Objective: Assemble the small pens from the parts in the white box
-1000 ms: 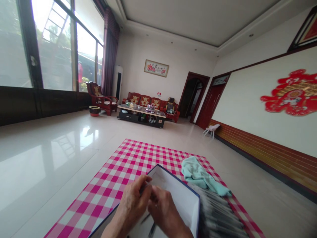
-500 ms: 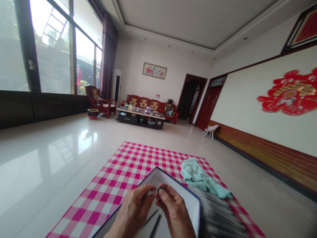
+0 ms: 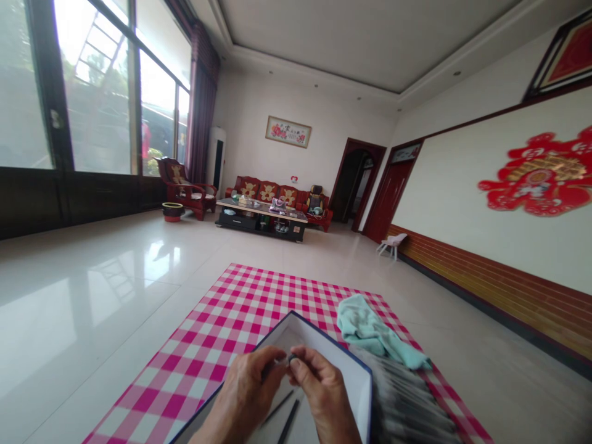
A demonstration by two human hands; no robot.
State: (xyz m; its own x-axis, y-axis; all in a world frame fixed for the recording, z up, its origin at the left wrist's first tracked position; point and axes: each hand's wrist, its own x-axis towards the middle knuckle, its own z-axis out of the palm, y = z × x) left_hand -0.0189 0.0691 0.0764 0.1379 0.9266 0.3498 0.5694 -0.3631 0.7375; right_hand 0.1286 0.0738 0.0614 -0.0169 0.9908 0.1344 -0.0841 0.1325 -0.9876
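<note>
My right hand (image 3: 321, 379) pinches a small dark piece (image 3: 291, 357) between thumb and forefinger. My left hand (image 3: 250, 382) is closed too, its thumb and fingertips right beside that piece. Something pale and small seems to show at the left fingertips, too blurred to name. Both hands are over a white tray (image 3: 358, 385) with a dark blue rim. Inside the tray, below my hands, lie a thick black stick (image 3: 288, 421) and a thinner dark stick (image 3: 279, 407).
Right of the tray is a pile of dark slender things in clear plastic (image 3: 407, 394). A mint-green cloth (image 3: 374, 333) lies crumpled behind it. Everything rests on a pink-and-white checked cloth (image 3: 198, 336). Farther off stand a low table (image 3: 259, 225) and a small chair (image 3: 392, 243).
My hands have come slightly closer together. The dark piece in my right fingers has shifted a little left and down, towards the left fingertips.
</note>
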